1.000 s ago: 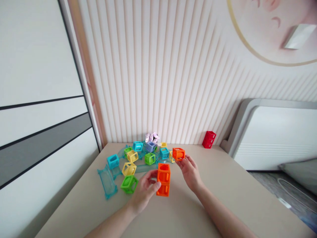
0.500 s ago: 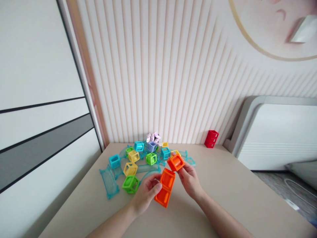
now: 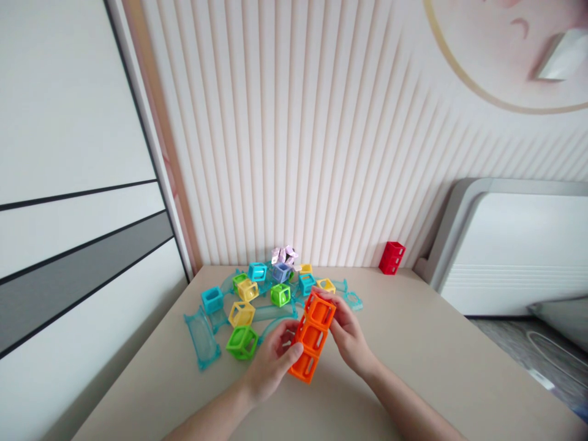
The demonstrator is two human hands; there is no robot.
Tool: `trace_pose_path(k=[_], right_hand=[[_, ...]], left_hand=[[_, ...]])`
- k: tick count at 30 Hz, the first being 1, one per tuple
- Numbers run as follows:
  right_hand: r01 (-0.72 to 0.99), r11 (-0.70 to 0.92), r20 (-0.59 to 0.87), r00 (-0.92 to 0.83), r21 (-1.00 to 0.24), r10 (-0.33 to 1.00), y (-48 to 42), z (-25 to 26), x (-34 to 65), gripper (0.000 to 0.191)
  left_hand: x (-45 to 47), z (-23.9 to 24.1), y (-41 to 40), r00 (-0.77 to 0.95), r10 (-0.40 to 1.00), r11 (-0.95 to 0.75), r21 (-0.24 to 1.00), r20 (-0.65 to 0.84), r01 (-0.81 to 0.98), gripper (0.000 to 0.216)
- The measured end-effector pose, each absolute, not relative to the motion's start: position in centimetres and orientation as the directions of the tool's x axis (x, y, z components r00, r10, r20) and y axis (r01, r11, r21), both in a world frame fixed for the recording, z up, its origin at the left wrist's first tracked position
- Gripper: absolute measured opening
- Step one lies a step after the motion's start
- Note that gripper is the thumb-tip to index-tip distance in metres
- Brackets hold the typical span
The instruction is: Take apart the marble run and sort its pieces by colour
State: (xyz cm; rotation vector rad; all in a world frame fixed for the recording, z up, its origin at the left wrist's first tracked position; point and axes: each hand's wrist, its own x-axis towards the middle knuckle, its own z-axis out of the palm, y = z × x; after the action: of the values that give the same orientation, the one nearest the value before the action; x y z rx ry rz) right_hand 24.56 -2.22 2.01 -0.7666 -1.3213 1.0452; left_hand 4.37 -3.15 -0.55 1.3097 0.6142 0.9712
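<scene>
Between my hands is a tilted stack of three orange cube blocks (image 3: 313, 338), joined end to end above the table. My left hand (image 3: 274, 361) grips the lower part, its thumb across the near side and its other fingers partly hidden behind. At the upper end my right hand (image 3: 348, 331) is closed around the top cube, fingers over its far edge. Left of the stack, a green cube block (image 3: 242, 342) lies on the table near my left hand. Just beyond my right fingertips sits a yellow cube block (image 3: 326, 285).
Several blue, green, yellow and purple cubes and translucent blue track pieces (image 3: 202, 338) lie across the back left of the table (image 3: 395, 343). Pale pink pieces (image 3: 285, 255) are against the ribbed wall. A red block stack (image 3: 392, 258) stands upright at the back right.
The third orange cube, held apart in my right hand before, now sits in line on top of the other two. My right hand has moved slightly left and in toward the stack.
</scene>
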Motion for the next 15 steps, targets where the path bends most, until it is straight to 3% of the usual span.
trace_pose_path(k=[5,10,15], right_hand=[[-0.236,0.291,0.315,-0.071,-0.927,0.947,-3.1,1.3,23.9,0.049],[-0.245,0.247,0.292,-0.17,-0.938,0.941,-3.4,1.0,23.0,0.054],[-0.289,0.199,0.258,-0.185,-0.936,0.948,-3.2,1.1,22.5,0.053]], left_hand=[[4.5,-0.5,-3.0,0.416,0.895,-0.043,0.96,0.159,-0.275,0.047],[4.6,-0.9,-3.0,0.346,0.918,-0.093,0.951,0.197,-0.294,0.054],[4.3,-2.0,-3.2,0.321,0.916,-0.191,0.965,0.242,-0.182,0.064]])
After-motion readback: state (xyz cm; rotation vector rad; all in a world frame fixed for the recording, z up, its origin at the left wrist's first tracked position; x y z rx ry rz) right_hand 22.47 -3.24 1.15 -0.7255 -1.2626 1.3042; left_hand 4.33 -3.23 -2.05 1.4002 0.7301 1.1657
